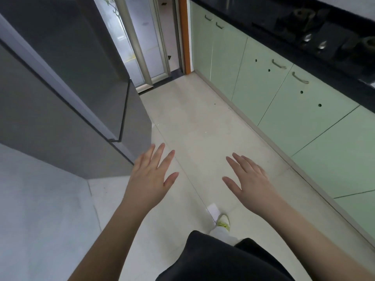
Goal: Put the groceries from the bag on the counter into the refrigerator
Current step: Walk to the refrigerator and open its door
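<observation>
Two bare hands are out in front of you, and neither one carries anything: your left hand (151, 175) has its fingers spread flat, palm down, and your right hand (250, 180) is splayed the same way, the two held apart over the pale tiled floor (194, 118). Your left fingertips (162, 146) sit just below the lower corner of the grey refrigerator (67, 92), near it, though you cannot tell from here whether they touch it; its doors are closed, with the seam between the upper and lower doors running diagonally toward that corner. Your right hand hangs over open floor, well apart from the pale green cabinet doors (284, 102) that line your right side. Above those doors runs the black counter (263, 19), with a dark stove (328, 35) and its knobs set on it; no grocery bag shows on the visible stretch. Past the refrigerator a glass sliding door (140, 43) stands beside an orange door frame (185, 35). Below your hands, one shoe (223, 222) with yellow-green trim stands on the floor.
</observation>
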{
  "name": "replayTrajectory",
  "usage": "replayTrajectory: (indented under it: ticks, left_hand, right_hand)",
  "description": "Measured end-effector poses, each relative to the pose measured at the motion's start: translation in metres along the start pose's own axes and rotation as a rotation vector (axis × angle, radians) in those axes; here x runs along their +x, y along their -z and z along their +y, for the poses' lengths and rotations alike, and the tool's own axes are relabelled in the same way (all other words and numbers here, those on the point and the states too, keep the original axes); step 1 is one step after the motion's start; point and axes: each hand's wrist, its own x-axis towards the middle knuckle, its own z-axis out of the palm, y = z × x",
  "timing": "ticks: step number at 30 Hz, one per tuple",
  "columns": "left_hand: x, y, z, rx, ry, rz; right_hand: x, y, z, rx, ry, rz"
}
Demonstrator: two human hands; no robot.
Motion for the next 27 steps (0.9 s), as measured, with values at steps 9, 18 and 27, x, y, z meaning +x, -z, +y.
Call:
replayTrajectory:
  ticks: [9, 18, 27]
  left_hand:
    - [0.081, 0.03, 0.026, 0.013, 0.111, 0.031]
    - [0.092, 0.027, -0.008, 0.036, 0.28, -0.013]
    - [0.11, 0.002, -0.071, -0.041, 0.439, -0.023]
  right_hand:
    - [0.101, 0.038, 0.052, 0.03, 0.139, -0.007]
    - [0.169, 0.044, 0.036, 0.064, 0.262, -0.042]
    - [0.253, 0.05, -0.028, -0.095, 0.513, -0.05]
